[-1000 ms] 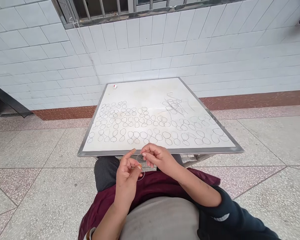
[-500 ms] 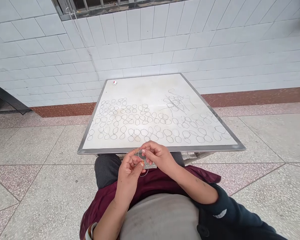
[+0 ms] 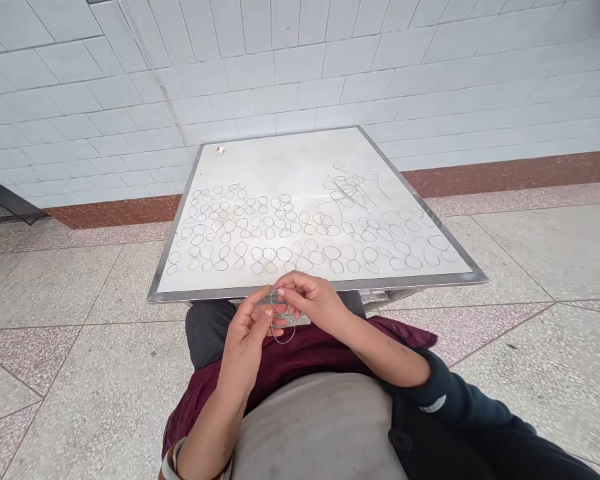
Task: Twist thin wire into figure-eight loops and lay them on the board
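In front of the table's near edge, both hands hold a thin wire (image 3: 295, 330) bent into two loops, one above the other. My left hand (image 3: 246, 328) has its thumb and fingers around the middle, where the loops meet. The upper loop's top is pinched between the thumb and forefinger of my right hand (image 3: 314, 297). Below the fingers the lower loop hangs free. On the white tabletop (image 3: 280, 160) lie rows of similar figure-eight wire loops (image 3: 225, 252). A tangled heap of wire pieces (image 3: 349, 190) sits at the right rear.
A grey metal edge (image 3: 210, 294) borders the table. A small red and white object (image 3: 221, 151) stands in its far left corner. Behind is a white tiled wall (image 3: 260, 73). My knees, under a maroon cloth (image 3: 300, 347), are close to the near edge.
The view has tilted and shifted slightly, so the table appears higher. My left fingers have opened a little, and more of the lower wire loop shows beneath them.
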The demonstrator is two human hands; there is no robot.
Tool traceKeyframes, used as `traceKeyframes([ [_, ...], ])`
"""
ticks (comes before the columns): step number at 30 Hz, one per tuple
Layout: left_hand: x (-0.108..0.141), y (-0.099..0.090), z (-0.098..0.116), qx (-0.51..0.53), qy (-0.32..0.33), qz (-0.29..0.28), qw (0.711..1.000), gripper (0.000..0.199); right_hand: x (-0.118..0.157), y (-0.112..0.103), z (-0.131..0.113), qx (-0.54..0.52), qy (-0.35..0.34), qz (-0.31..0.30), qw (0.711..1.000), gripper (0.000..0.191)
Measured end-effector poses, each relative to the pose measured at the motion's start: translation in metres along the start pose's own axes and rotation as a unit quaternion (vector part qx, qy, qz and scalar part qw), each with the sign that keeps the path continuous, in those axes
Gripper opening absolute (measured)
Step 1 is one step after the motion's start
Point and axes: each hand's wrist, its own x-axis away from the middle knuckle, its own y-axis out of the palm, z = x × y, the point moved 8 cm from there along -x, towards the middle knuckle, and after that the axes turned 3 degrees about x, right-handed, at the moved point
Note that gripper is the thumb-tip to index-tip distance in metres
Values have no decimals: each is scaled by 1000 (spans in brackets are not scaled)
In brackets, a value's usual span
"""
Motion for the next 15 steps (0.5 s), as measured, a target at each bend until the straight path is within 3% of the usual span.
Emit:
traceKeyframes([
  [6,-2,3,-4,19,-24,-15,999,43,-2,0,-3,15,3,-27,1000,20],
  [15,2,4,-5,112,-56,-12,992,53,-9,-9,5,-51,29,-32,998,29],
])
